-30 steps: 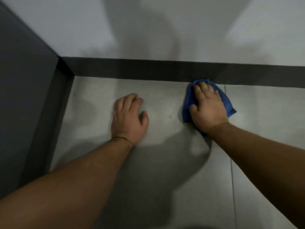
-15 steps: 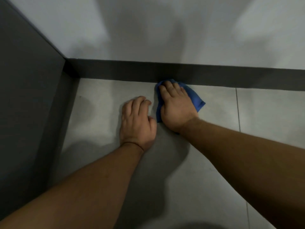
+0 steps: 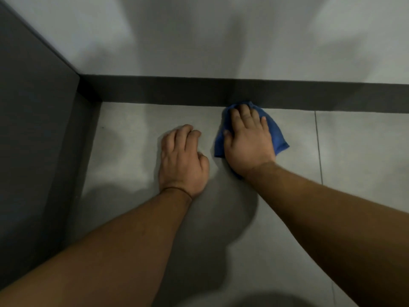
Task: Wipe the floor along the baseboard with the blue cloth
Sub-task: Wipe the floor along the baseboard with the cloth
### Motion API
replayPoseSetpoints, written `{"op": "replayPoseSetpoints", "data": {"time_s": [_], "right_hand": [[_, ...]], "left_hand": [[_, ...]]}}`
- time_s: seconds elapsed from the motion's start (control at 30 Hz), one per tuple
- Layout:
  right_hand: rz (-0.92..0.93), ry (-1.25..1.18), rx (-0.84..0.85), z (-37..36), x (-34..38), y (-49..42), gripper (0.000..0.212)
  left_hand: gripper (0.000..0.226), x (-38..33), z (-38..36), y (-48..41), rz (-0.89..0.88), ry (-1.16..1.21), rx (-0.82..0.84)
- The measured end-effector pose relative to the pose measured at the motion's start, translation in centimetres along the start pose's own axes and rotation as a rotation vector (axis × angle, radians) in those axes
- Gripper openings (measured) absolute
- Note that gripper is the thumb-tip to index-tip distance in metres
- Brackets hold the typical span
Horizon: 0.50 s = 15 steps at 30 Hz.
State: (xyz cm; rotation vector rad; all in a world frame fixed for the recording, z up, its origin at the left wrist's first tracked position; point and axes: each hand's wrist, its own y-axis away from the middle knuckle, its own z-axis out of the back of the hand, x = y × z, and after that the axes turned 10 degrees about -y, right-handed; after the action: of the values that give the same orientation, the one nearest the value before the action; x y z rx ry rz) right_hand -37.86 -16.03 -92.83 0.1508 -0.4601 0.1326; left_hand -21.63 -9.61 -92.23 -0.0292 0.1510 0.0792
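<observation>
— Where is the blue cloth [image 3: 279, 138]?
— On the grey floor [image 3: 132, 134], its far edge touching the dark baseboard [image 3: 168, 90]. The right hand [image 3: 249, 140] lies flat on it, fingers spread, pressing rather than gripping.
— And the left hand [image 3: 181, 160]?
— Just beside it, palm down on the bare floor, fingers loosely curled, holding nothing.
</observation>
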Motion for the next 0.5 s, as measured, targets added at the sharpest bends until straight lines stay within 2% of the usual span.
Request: {"op": "replayPoseSetpoints", "data": {"time_s": [0.27,0.4,0.5], "right_hand": [[0.180,0.027,0.133,1.3,-2.9,5.4,0.065],[0.130,0.008,0.087,4.0,-7.6,6.5,0.061],[0.027,-0.003,0.035,4.2,-7.6,3.3,0.060]], "left_hand": [[0.051,-0.1,0.4,0.0,-0.010,-0.003,0.021],[0.048,-0.3,0.4,0.2,-0.005,0.033,0.012],[0.046,-0.4,0.2,0.2,0.009,0.039,-0.001]]}}
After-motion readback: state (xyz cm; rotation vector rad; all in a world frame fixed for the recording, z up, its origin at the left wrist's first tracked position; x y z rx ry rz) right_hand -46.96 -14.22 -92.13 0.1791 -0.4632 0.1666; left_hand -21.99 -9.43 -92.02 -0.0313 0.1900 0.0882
